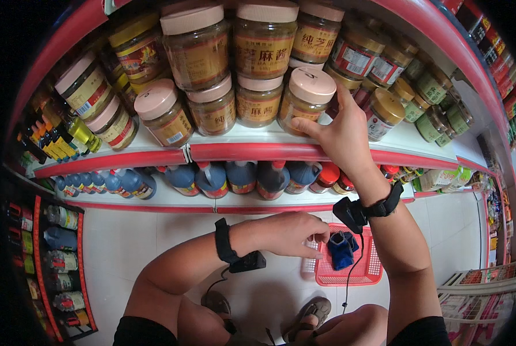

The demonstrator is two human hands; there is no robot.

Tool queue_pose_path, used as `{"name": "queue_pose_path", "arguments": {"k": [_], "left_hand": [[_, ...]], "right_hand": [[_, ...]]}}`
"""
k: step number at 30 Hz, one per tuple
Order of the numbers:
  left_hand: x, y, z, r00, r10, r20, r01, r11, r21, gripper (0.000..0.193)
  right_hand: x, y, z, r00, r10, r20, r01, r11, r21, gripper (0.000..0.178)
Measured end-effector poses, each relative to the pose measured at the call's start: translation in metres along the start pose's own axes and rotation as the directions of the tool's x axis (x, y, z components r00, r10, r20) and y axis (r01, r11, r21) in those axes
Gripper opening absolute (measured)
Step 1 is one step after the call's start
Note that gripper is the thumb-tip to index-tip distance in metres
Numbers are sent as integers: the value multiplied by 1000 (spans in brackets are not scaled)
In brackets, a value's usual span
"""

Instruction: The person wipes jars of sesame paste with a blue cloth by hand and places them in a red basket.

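Note:
My right hand [345,130] reaches up to the shelf and is closed round the side of a sesame paste jar [311,92] with a pale pink lid. That jar stands at the shelf's front, beside other pink-lidded jars [260,101], some stacked in two layers. Lower down, my left hand [292,233] hangs near the left rim of a red plastic basket [350,281]. Its fingers are apart and loosely bent, with nothing seen in them. Inside the basket lies a dark blue cloth item [342,251].
Gold-lidded jars [386,112] crowd the shelf to the right. The red shelf edge [246,152] runs below my right hand. Dark bottles [242,176] line the lower shelf. A bottle rack [62,259] stands at left, a wire rack [483,300] at lower right.

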State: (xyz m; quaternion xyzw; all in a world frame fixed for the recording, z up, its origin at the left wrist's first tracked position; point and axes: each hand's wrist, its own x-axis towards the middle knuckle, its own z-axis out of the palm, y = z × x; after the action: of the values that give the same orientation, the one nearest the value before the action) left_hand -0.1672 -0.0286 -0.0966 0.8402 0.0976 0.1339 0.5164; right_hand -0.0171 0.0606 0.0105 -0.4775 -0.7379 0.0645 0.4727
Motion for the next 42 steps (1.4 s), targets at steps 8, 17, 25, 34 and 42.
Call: {"name": "queue_pose_path", "arguments": {"k": [8, 17, 25, 34, 42], "left_hand": [[-34, -38, -10, 854, -488, 181, 318, 765, 560, 19], [-47, -17, -30, 807, -572, -150, 516, 557, 650, 18], [-52, -21, -22, 803, -583, -122, 543, 630, 555, 21], [-52, -8, -31, 845, -534, -24, 504, 780, 371, 64], [-9, 21, -21, 917, 16, -399, -88, 982, -164, 110]], "right_hand": [[-114, -4, -34, 958, -244, 150, 181, 923, 341, 33], [-288, 84, 80, 459, 47, 887, 58, 995, -83, 88], [-317, 134, 174, 303, 66, 951, 226, 964, -139, 87], [-224, 71, 47, 390, 105, 915, -130, 990, -58, 82], [-96, -23, -107, 795, 298, 528, -475, 848, 237, 78]]}}
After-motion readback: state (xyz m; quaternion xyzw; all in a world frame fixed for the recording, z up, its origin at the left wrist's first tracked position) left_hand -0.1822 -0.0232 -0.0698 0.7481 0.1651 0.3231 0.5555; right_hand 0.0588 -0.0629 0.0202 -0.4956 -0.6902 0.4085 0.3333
